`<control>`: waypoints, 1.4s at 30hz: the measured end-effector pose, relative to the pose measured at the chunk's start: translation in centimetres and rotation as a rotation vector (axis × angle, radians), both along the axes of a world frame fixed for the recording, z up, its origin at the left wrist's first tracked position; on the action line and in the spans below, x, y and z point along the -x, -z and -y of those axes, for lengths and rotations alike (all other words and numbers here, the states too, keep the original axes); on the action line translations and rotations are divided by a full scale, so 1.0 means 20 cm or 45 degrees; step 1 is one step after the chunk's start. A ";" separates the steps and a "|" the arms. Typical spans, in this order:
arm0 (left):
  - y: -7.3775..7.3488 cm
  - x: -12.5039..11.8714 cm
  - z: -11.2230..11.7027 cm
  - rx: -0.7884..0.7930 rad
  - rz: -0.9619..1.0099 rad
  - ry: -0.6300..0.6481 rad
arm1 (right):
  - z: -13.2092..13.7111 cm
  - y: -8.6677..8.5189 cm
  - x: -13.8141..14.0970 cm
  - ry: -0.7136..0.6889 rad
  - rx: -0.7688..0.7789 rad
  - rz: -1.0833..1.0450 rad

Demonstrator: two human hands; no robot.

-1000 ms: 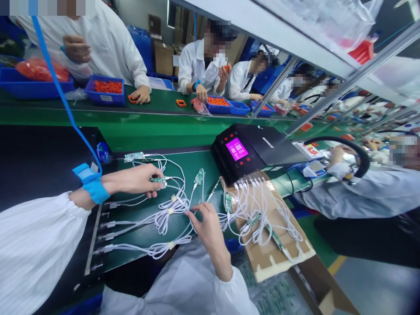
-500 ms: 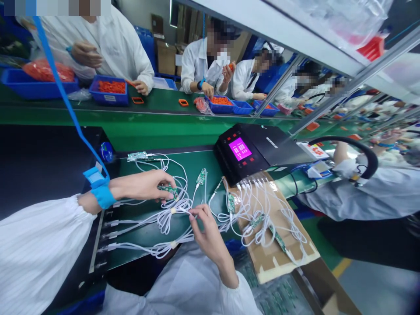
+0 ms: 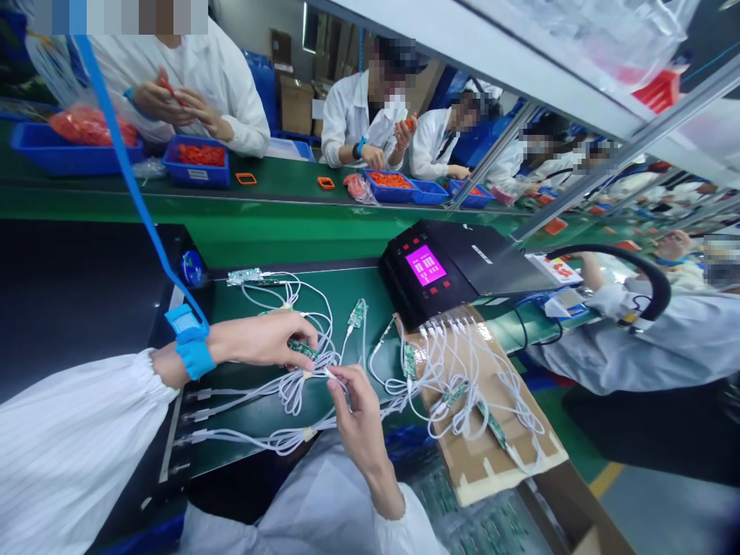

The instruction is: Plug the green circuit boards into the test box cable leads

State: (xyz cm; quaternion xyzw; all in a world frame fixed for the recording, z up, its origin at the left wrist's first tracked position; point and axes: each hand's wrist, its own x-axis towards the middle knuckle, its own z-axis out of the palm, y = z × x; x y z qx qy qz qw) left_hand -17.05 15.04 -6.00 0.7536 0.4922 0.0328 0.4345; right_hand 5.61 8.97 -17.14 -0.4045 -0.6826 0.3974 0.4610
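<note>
My left hand [image 3: 269,338], with a blue wrist strap [image 3: 195,351] above it, is closed on a small green circuit board [image 3: 302,351]. Close beside it, my right hand [image 3: 359,408] pinches the white plug of a cable [image 3: 330,373] between thumb and fingertips. Plug and board are near each other; I cannot tell whether they touch. Bundled white cables [image 3: 294,389] lie under both hands. Another green board [image 3: 357,313], joined to a white cable, lies just beyond, and one more board [image 3: 245,277] rests at the back left of the green mat.
A black tester with a lit purple screen [image 3: 426,266] stands to the right, its cables running over a cardboard sheet [image 3: 468,462] with several boards. A black box [image 3: 75,293] fills the left. Co-workers sit across the belt behind blue bins [image 3: 195,173] of orange parts.
My right hand has brought the cable plug up and left, closer to the board. My left hand has shifted slightly right with the board. Across the belt, a co-worker's hands have come together.
</note>
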 end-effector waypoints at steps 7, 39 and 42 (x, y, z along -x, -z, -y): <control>0.01 -0.02 0.00 -0.140 -0.003 0.033 | 0.02 -0.02 0.05 0.038 0.035 -0.008; -0.01 -0.01 0.02 -0.098 -0.119 -0.001 | -0.10 -0.01 -0.19 0.253 -0.139 0.642; -0.01 0.01 0.01 -0.070 -0.187 -0.009 | -0.13 0.02 -0.20 0.356 -0.013 1.053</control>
